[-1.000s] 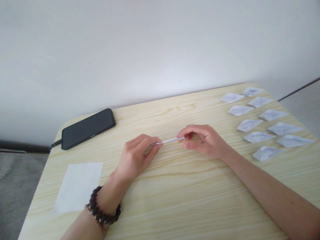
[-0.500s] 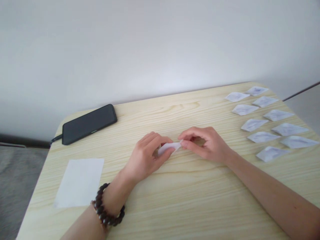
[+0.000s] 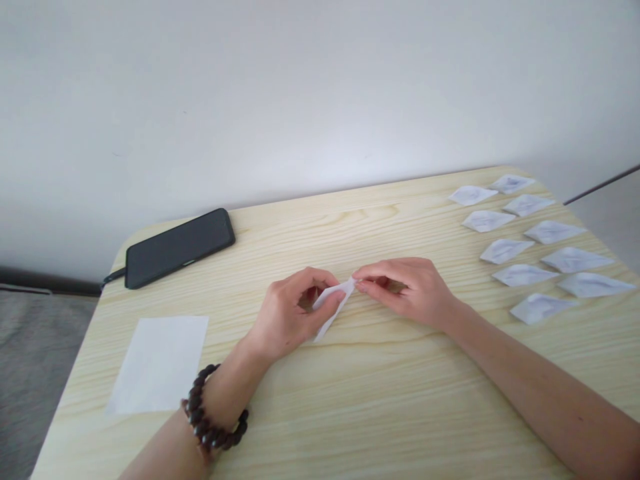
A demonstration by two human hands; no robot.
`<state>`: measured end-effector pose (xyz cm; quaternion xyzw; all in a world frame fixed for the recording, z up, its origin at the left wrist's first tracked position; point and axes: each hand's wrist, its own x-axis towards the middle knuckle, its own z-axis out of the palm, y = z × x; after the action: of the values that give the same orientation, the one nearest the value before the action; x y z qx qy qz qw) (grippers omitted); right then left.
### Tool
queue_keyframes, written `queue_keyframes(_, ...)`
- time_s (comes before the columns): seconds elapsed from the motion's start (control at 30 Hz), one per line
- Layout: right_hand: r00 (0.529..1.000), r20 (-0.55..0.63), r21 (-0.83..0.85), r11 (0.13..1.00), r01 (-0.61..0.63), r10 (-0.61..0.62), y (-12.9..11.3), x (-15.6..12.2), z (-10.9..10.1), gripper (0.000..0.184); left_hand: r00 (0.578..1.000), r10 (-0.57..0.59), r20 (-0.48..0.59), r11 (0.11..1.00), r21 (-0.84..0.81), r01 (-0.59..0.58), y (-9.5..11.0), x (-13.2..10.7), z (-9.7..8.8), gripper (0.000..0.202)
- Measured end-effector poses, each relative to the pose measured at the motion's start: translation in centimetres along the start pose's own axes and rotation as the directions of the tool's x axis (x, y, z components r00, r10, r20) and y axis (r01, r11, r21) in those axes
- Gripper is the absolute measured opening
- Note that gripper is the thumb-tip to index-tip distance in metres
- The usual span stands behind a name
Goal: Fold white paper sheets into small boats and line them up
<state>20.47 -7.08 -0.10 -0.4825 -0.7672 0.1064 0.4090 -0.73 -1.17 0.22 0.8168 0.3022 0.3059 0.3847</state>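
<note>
**Folded paper [image 3: 334,303] pinched at both ends**

Right of the black phone [image 3: 180,247] and closer to the person, it sits between the hands. The left hand [image 3: 287,317] clamps its lower half, and the right hand [image 3: 407,288] nips its upper tip. Left fingers cover part of it, and its creases are hard to make out. Its long axis slants, upper tip pointing away from the phone.

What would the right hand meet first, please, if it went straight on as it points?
Probably the left hand: the right hand points at it, and both pinch the folded paper between them, though depth is unclear.
</note>
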Motion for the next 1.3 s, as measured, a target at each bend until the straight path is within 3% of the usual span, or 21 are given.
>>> queue_keyframes(0.13,0.997,0.054,0.038,0.997,-0.065,0.063,0.0,-0.1,0.1,0.007,0.989,0.145,0.012,0.981,0.130,-0.145,0.1,0.2,-0.2,0.004)
queue_keyframes(0.27,0.989,0.114,0.034,0.995,-0.095,0.090,-0.1,-0.1,0.0,0.004,0.921,0.389,0.032,0.891,0.241,-0.384,0.2,0.5,-0.3,0.008)
queue_keyframes(0.33,0.993,0.098,-0.017,0.998,-0.067,0.069,-0.2,0.0,0.1,0.004,0.896,0.445,0.016,0.853,0.297,-0.429,0.2,0.5,-0.4,0.013)
queue_keyframes(0.5,1.000,0.009,-0.142,0.990,-0.009,0.011,-0.1,0.1,0.0,0.006,0.929,0.369,0.014,0.851,0.395,-0.345,0.1,0.3,-0.4,0.032)
queue_keyframes(0.7,1.000,0.003,-0.208,0.978,-0.030,0.031,0.2,0.0,-0.5,0.009,0.925,0.380,0.002,0.849,0.396,-0.349,-0.6,0.4,-0.3,0.019)
queue_keyframes(0.83,0.998,0.022,-0.233,0.971,0.060,-0.056,-0.1,0.0,-0.2,0.008,0.930,0.368,0.001,0.829,0.452,-0.329,-0.5,0.5,-0.4,0.017)
queue_keyframes(1.0,0.992,0.016,-0.231,0.965,0.125,-0.125,-0.8,0.0,0.2,0.007,0.907,0.420,0.031,0.804,0.450,-0.388,-0.3,0.4,-0.4,0.014)
queue_keyframes(1.3,0.999,0.033,-0.126,0.992,0.019,-0.015,-0.7,-0.2,0.4,0.007,0.901,0.433,0.036,0.806,0.432,-0.405,-0.3,0.0,-0.7,0.028)
